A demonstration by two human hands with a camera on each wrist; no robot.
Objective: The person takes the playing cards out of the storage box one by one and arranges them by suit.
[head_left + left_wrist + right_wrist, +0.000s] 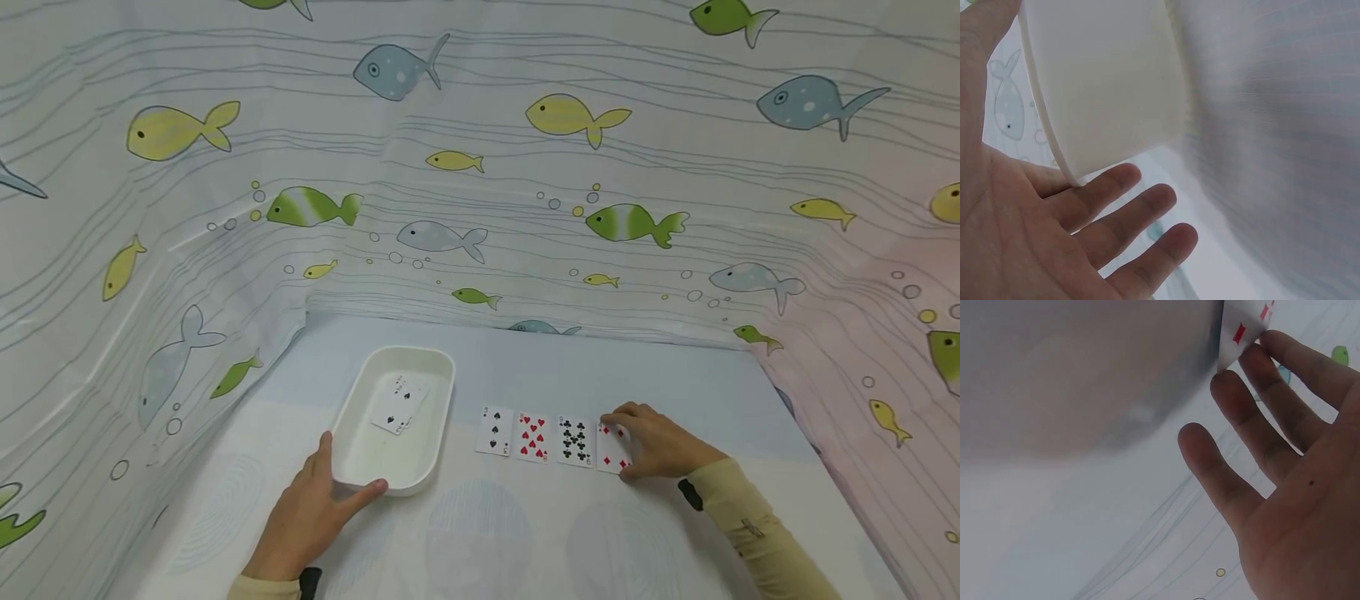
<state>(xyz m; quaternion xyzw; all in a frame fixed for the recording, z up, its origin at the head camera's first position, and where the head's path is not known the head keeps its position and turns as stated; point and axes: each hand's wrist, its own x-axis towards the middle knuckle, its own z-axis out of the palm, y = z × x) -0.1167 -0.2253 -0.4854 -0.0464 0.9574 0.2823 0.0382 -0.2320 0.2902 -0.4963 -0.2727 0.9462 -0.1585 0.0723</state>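
My left hand (300, 512) rests at the near-left corner of a white plastic tub (386, 475), thumb along the near rim and fingers spread beside the left wall. In the left wrist view those fingers (1125, 228) are fairly straight next to the tub's wall (1104, 81). Playing cards (396, 410) lie face up in the tub, a two of spades on top. At the right end of a row, my right hand (660, 442) holds a diamonds card (611, 450) by its far and near edges. Its fingertips meet the card's edge (1235, 337) in the right wrist view.
Left of the diamonds card lie a spades card (494, 431), a hearts card (532, 438) and a clubs card (575, 442), face up side by side. A fish-patterned curtain (510, 183) stands around the back and sides of the pale tabletop (480, 525).
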